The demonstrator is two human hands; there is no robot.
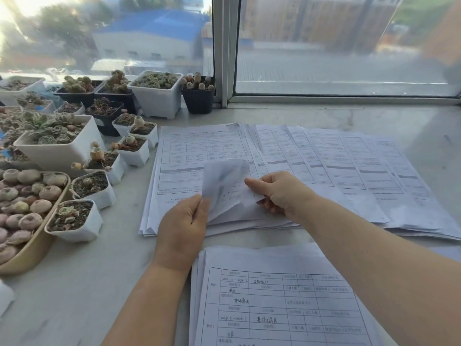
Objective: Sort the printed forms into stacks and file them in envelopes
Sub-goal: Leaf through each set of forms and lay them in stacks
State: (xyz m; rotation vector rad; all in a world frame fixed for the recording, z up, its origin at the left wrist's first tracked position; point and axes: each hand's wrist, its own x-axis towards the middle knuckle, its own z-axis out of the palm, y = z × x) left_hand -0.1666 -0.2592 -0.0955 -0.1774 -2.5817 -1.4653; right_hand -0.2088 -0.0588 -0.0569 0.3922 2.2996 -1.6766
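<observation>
Far left on the pale windowsill (74,283), a tan oval dish (37,248) holds round pinkish succulents, and beside it stand many small white pots (74,222) of soil and little plants. Behind them sits a bigger white square planter (61,151) with a rosette succulent, then dark pots (107,118), another white planter (159,99) and a black pot (198,99) against the window frame (224,51).

Next comes a thick stack of printed forms (179,168), lying flat on the sill just right of the small pots. The left hand (182,226) rests at this stack's near edge, thumb and fingers pinching the lower edge of a lifted sheet (224,181) — the sheet is curled upward and blurred, so its print cannot be read. The right hand (279,193) pinches the same sheet's right side, thumb on top, fingers curled beneath, its forearm crossing in from the lower right.

Further right, more forms lie fanned out (349,166) in overlapping rows, touching the first stack and reaching toward the sill's right end.

Nearest the person, under the right forearm, lies a separate pile of filled-in forms (274,303) — table grids with handwritten entries, apart from the stacks above it.
</observation>
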